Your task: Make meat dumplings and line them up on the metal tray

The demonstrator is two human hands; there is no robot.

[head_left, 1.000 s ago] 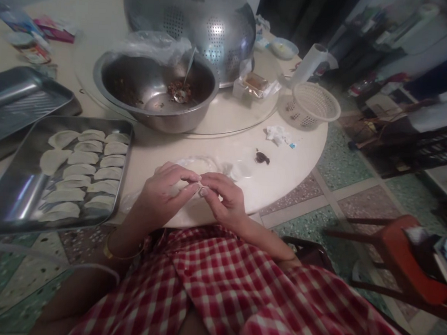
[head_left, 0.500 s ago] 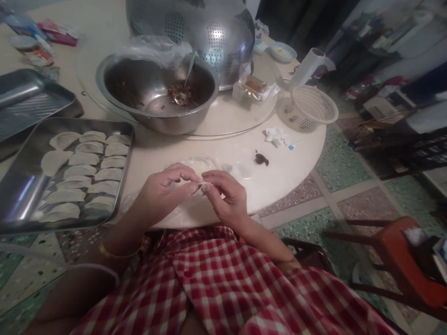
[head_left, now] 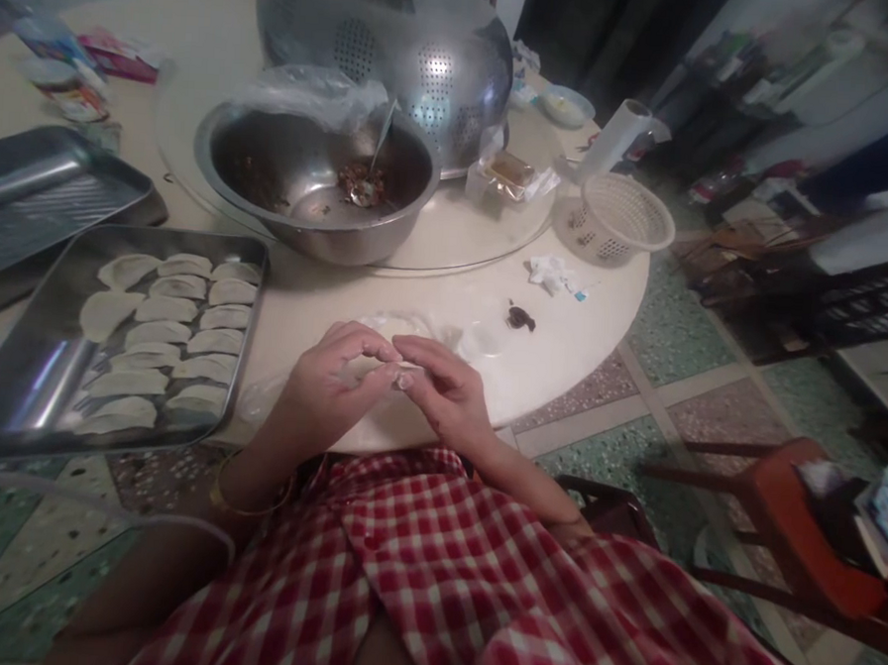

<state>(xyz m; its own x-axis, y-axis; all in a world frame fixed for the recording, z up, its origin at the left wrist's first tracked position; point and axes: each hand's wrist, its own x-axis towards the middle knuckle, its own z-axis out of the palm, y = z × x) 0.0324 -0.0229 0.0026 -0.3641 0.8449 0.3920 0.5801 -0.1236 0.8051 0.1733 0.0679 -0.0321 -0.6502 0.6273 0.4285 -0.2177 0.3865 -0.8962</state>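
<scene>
My left hand and my right hand meet at the near edge of the round table. Both pinch one pale dumpling between their fingertips; the hands hide most of it. Just behind them lies a stack of round wrappers on clear plastic. To the left, a steel tray holds several folded dumplings in rows. Further back stands a steel bowl with a little filling and a spoon in it.
A large steel colander stands upside down behind the bowl. A second tray lies at the far left. A white plastic basket, a roll, a crumpled tissue and a dark scrap are on the right. A red stool stands on the floor.
My fingertips have shifted slightly along the dumpling's edge while both hands stay pinched on it. The view has drifted a little; nothing else on the table has moved.
</scene>
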